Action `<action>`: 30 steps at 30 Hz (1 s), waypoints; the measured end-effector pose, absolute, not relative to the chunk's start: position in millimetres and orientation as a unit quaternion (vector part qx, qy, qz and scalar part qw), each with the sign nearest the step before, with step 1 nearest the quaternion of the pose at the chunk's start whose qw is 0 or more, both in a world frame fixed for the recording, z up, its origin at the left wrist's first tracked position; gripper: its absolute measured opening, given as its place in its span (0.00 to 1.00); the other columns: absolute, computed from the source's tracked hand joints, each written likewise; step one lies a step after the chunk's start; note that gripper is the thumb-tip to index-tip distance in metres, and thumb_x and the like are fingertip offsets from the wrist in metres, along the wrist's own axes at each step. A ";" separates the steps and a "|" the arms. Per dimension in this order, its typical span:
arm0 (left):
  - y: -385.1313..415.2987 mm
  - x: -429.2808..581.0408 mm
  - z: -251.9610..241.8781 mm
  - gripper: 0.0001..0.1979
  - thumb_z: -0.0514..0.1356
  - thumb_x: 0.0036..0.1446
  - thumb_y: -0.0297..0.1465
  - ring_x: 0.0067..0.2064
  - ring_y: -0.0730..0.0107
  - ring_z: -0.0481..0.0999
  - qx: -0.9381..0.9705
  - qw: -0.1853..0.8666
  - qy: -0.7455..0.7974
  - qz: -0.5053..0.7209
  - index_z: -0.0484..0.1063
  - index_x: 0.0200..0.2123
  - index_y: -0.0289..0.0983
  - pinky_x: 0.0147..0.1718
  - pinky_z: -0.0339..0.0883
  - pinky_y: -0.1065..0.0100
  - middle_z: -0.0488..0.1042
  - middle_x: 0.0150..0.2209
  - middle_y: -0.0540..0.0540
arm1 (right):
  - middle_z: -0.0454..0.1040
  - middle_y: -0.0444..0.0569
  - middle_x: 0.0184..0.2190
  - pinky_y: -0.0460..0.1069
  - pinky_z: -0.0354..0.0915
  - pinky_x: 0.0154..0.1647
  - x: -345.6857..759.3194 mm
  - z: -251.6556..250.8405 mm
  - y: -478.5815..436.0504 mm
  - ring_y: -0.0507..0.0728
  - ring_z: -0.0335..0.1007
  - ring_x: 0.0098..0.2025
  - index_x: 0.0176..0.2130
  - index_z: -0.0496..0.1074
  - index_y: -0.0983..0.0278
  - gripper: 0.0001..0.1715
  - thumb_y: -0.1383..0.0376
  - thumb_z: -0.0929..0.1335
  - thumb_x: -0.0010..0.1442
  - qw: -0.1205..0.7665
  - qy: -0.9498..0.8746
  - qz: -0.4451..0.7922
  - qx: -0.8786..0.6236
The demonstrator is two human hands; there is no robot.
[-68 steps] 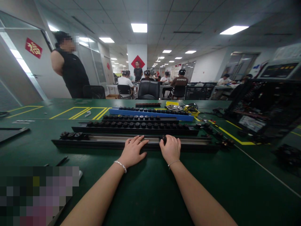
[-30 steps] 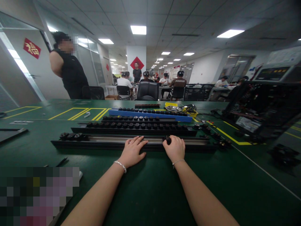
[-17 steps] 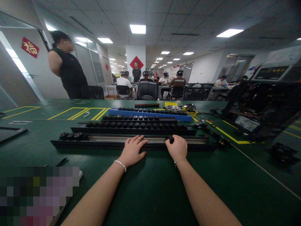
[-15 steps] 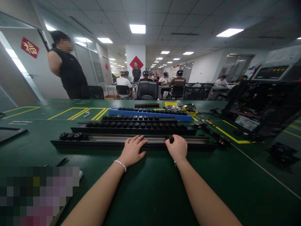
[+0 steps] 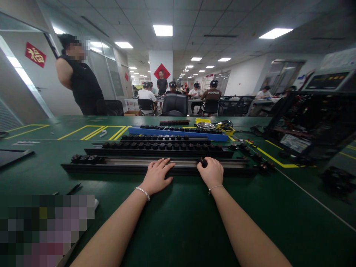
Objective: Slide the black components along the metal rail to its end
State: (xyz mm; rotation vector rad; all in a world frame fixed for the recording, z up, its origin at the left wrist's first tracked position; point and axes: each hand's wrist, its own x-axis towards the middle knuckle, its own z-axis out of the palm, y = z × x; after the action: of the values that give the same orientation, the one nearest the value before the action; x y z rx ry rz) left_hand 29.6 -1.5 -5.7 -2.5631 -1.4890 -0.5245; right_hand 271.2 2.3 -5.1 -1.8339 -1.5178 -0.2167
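Note:
A long black rail (image 5: 116, 167) with a silvery channel lies across the green table in front of me. My left hand (image 5: 156, 176) rests flat on its middle, fingers stretched out and slightly apart. My right hand (image 5: 211, 172) is curled on the rail further right, pinching a small black knob-like part (image 5: 204, 162) that sits in the channel. A few similar black parts (image 5: 85, 159) sit at the rail's left end.
Behind lie two more black rails (image 5: 158, 148) and a blue one (image 5: 178, 132), each lined with several black parts. Loose parts (image 5: 257, 159) lie at the right, beside a dark machine (image 5: 311, 126). A person in black (image 5: 79, 85) stands at back left; others sit beyond.
My right hand has slid the black part rightward along the rail over the frames. My left hand has stayed flat in the same spot.

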 end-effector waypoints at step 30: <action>-3.4 30.3 -1.5 0.28 0.57 0.54 0.39 0.64 0.55 0.57 -0.850 0.056 -0.497 -0.165 0.60 0.59 0.50 0.58 0.51 0.49 0.60 0.64 0.48 | 0.74 0.55 0.35 0.57 0.54 0.51 296.1 -8.1 5.1 0.62 0.65 0.43 0.34 0.71 0.65 0.14 0.61 0.62 0.50 0.392 -0.546 -0.112 -0.732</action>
State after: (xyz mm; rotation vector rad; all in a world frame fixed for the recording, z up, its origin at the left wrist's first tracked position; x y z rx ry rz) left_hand 30.3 -3.4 -1.5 -2.5806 -1.5077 -0.5016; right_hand 296.1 5.1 -8.1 -1.8576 -1.3858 -0.2850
